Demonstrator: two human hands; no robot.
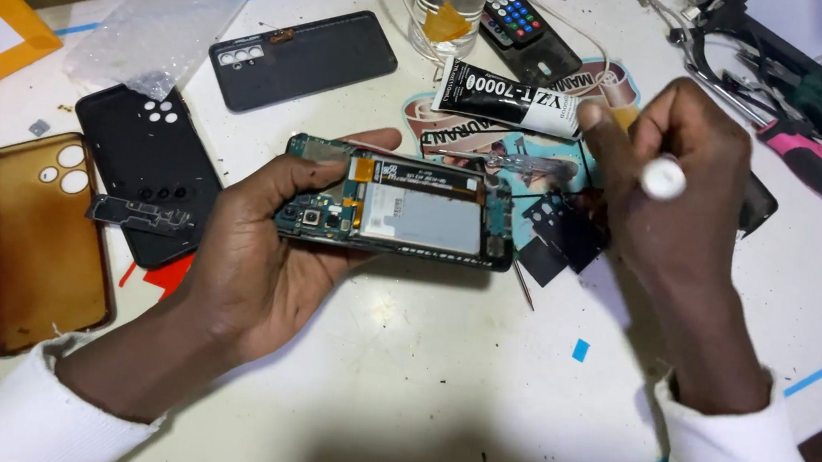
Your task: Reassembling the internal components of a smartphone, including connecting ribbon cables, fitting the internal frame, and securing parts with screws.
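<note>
A: Two hands at work. Left hand (262, 267) cups an opened phone (398, 205) from below, fingers curled round its near edge, thumb on the top edge. Back is off; battery and circuit board face up. It's held just above the white table (416, 382).

B: And the right?

A: Right hand (670, 201) closed round a thin tool with a white cap (663, 178); the metal tip (523, 284) pokes out just below the phone's right end.

B: Around them?

A: Black adhesive tube (509, 100) lies just beyond the phone. Left of the left hand: a black phone cover (146, 170), then an amber case (38, 240). Another black back panel (302, 58) farther off, with a remote (526, 26) and a glass (450, 4). Pink-handled tool (814, 164) and pliers far right.
</note>
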